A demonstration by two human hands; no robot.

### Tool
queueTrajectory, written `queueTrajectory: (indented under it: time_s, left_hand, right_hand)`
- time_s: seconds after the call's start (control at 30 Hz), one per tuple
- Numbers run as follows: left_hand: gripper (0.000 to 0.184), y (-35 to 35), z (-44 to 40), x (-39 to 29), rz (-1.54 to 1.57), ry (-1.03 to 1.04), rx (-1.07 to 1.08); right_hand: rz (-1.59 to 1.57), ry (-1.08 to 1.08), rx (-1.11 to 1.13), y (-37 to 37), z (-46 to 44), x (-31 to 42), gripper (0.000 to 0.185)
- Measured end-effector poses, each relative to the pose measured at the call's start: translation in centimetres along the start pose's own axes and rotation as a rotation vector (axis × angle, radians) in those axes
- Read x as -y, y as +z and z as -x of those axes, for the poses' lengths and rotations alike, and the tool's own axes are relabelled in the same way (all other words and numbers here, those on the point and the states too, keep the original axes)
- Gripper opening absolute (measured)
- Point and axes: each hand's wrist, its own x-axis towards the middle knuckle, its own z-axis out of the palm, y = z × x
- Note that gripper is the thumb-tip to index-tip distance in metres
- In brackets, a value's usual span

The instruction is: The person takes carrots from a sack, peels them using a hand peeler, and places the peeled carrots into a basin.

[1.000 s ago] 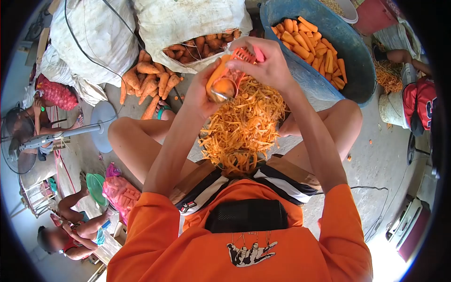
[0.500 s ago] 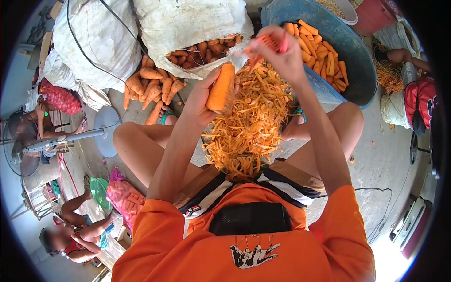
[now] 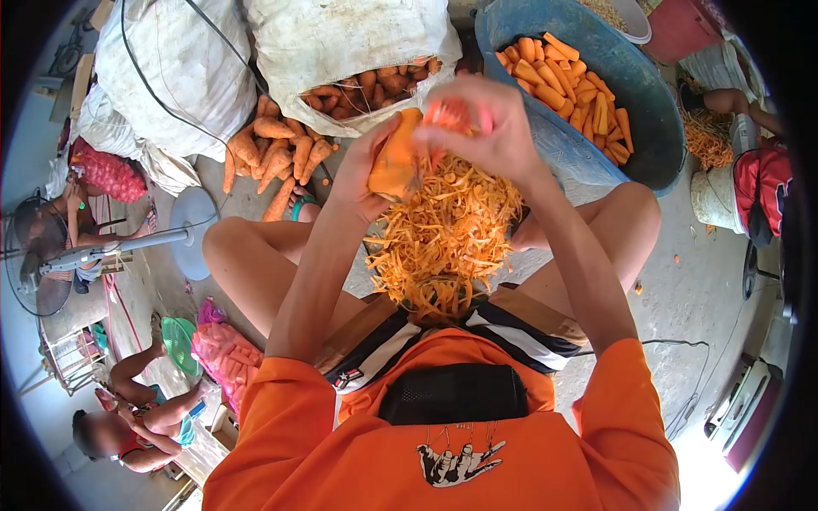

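Note:
My left hand (image 3: 363, 166) is closed around a thick carrot (image 3: 396, 162), partly peeled, with darker skin left on its lower part. Close against the carrot's right side, my right hand (image 3: 481, 128) grips a red peeler (image 3: 447, 115), blurred by motion. Below both hands, a big heap of carrot peels (image 3: 452, 226) lies on the floor between my legs. Peeled carrots (image 3: 562, 77) fill part of a blue tub (image 3: 652, 111) at the upper right. Unpeeled carrots (image 3: 277, 153) lie in a pile at the upper left, in front of an open white sack (image 3: 349, 43) holding more.
Another full white sack (image 3: 175, 68) stands at the upper left. A standing fan (image 3: 38, 255) with a round base is at the left, near a pink bag (image 3: 226, 353) and a green basket (image 3: 179, 345). Other people sit at the left and right edges. A cable crosses the floor at right.
My right hand has come down and left, bringing the peeler against the carrot. The carrot has turned and tilted slightly in my left hand.

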Motion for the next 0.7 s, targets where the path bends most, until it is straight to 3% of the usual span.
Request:
queueTrajectory:
  time_s: [0.03,0.07,0.17,0.2,0.23,0.3,0.37,0.43,0.5,0.57,0.63,0.7]
  left_hand:
    - [0.034,0.5,-0.2,0.4,-0.008,0.040,-0.132]
    - [0.036,0.8,-0.2,0.7,-0.015,0.078,-0.269]
    - [0.036,-0.5,0.2,1.0,-0.099,0.023,-0.141]
    - [0.036,0.0,0.3,1.0,-0.097,0.011,-0.136]
    - [0.036,1.1,0.6,0.8,-0.128,0.000,-0.208]
    - [0.037,1.8,0.6,0.9,-0.160,-0.006,-0.277]
    - [0.034,1.6,0.5,1.0,-0.150,0.047,-0.226]
    - [0.033,0.5,0.2,0.8,-0.138,0.024,-0.169]
    - [0.031,0.5,0.1,0.8,-0.126,-0.009,-0.114]
    - [0.031,2.5,0.3,1.5,-0.086,0.043,-0.275]
    - [0.030,1.7,0.6,1.3,-0.140,0.009,-0.244]
    - [0.029,1.5,0.5,0.9,-0.070,-0.042,-0.232]
  right_hand:
    - [0.118,-0.143,0.090,-0.2,-0.1,1.3,0.037]
    - [0.136,-0.134,0.131,-0.4,0.0,1.8,0.039]
    - [0.157,-0.171,-0.038,-1.3,-0.2,-1.7,0.033]
    - [-0.266,0.223,-0.021,-1.5,0.1,-2.9,0.025]
    - [-0.260,0.230,-0.021,-2.1,0.0,-4.0,0.025]
    - [0.070,0.203,-0.191,-3.2,-0.6,-5.5,0.025]
    - [-0.106,0.242,-0.196,-1.8,-0.1,-2.8,0.025]
    - [0.066,-0.062,0.062,-0.7,0.4,0.8,0.024]
    - [0.084,-0.150,0.089,-0.2,0.3,1.2,0.026]
    - [0.099,-0.224,0.115,-0.2,0.8,0.2,0.027]
    - [-0.220,0.186,-0.092,-1.7,0.5,-3.5,0.034]
    - [-0.106,0.189,-0.129,-3.3,-0.2,-4.4,0.031]
